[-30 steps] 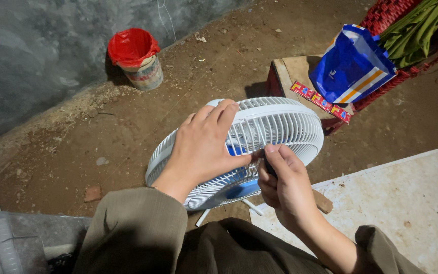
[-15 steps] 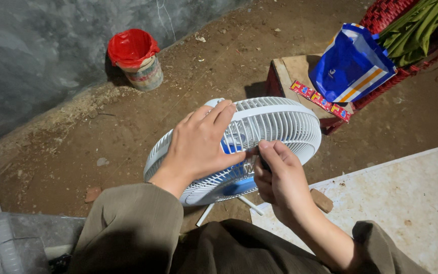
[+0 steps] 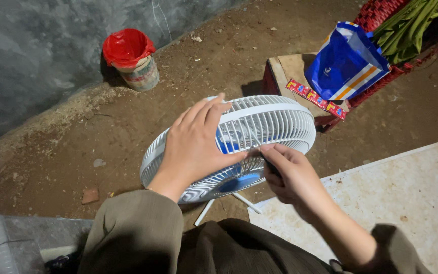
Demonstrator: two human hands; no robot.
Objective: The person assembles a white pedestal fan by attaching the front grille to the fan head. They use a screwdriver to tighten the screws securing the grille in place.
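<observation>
Head view: we press the left hand [image 3: 194,147] flat, fingers spread, on the white fan grille [image 3: 259,127]; right hand [image 3: 290,175] fingers pinch a dark tool at the rim, centre frame.

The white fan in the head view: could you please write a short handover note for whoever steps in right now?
Left hand: palm flat on the white fan's grille, steadying it.
Right hand: at the grille's near rim, closed on a small dark tool, mostly hidden; its kind cannot be told.
Fan: tilted, held up above the dirt floor, blue blades visible inside, grille still on.
Nearby: red-lined bucket by the wall, blue bag on a wooden box, pale slab on the right.
Done: nothing visibly removed. Left: whatever work at the rim is under way.
</observation>
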